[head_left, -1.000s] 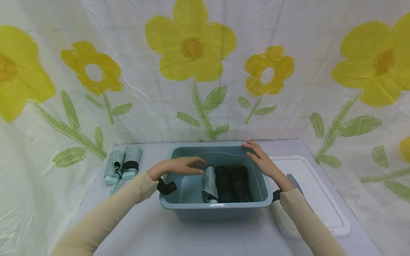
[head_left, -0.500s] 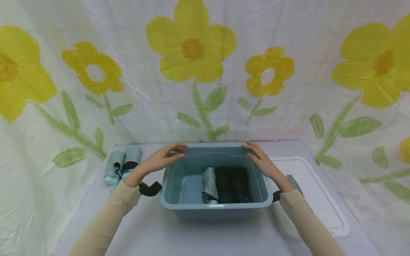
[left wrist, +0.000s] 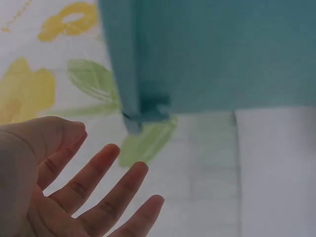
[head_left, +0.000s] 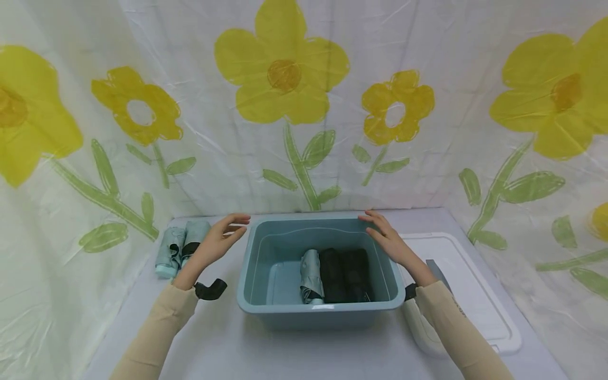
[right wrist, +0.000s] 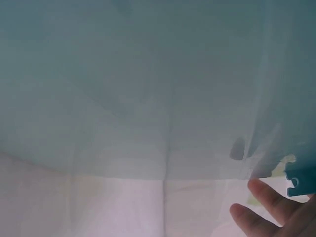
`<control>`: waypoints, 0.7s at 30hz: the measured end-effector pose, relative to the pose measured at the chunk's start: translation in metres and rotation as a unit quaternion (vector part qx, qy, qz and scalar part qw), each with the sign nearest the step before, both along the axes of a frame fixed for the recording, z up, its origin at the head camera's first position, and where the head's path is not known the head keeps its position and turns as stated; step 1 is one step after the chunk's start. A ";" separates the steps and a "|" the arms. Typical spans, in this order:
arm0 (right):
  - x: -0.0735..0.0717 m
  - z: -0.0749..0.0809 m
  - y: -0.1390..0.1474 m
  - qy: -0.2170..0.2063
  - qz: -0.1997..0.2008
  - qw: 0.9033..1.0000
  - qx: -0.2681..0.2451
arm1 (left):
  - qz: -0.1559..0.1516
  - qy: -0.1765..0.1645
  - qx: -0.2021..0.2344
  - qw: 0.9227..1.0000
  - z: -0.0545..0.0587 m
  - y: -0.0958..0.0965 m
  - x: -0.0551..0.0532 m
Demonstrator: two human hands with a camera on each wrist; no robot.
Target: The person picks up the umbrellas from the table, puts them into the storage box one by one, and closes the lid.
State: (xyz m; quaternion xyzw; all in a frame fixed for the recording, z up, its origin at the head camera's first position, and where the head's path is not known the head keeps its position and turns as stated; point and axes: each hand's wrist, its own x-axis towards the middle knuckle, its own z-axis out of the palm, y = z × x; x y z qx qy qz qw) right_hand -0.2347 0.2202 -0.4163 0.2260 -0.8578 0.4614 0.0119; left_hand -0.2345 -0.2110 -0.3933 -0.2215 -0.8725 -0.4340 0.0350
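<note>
A blue-grey plastic bin stands in the middle of the table in the head view. Inside lie a rolled light-blue folding umbrella and two dark rolled bundles, probably umbrellas too. My left hand, fingers spread and holding nothing, hovers left of the bin, by two light-blue folding umbrellas. In the left wrist view the hand is apart from the bin's corner. My right hand is at the bin's right rim with fingers extended; in the right wrist view its fingertips lie close to the bin wall.
A white lid with a grey handle lies flat on the right of the table, partly under my right forearm. Behind the table hangs a white curtain printed with yellow flowers. White cloth covers the table.
My left hand has come out from above the bin and moved left toward the light-blue umbrellas, carrying nothing. The right hand stays at the rim, and the bin's contents look the same.
</note>
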 end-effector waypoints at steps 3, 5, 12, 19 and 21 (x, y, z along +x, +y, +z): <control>0.008 0.012 -0.004 -0.007 0.001 1.000 -0.002 | 0.013 -0.005 0.003 1.000 -0.011 -0.012 -0.001; 0.011 0.016 -0.006 -0.007 0.001 1.000 0.002 | 0.022 -0.020 0.007 1.000 -0.018 -0.020 -0.002; 0.011 0.016 -0.006 -0.010 0.004 1.000 -0.005 | 0.063 -0.036 -0.012 0.997 -0.043 -0.044 -0.004; 0.010 0.015 -0.005 -0.012 0.006 1.000 -0.008 | 0.109 0.000 -0.056 0.992 -0.067 -0.068 -0.008; 0.010 0.015 -0.005 -0.011 0.005 1.000 -0.006 | 0.124 0.015 -0.076 0.989 -0.073 -0.074 -0.009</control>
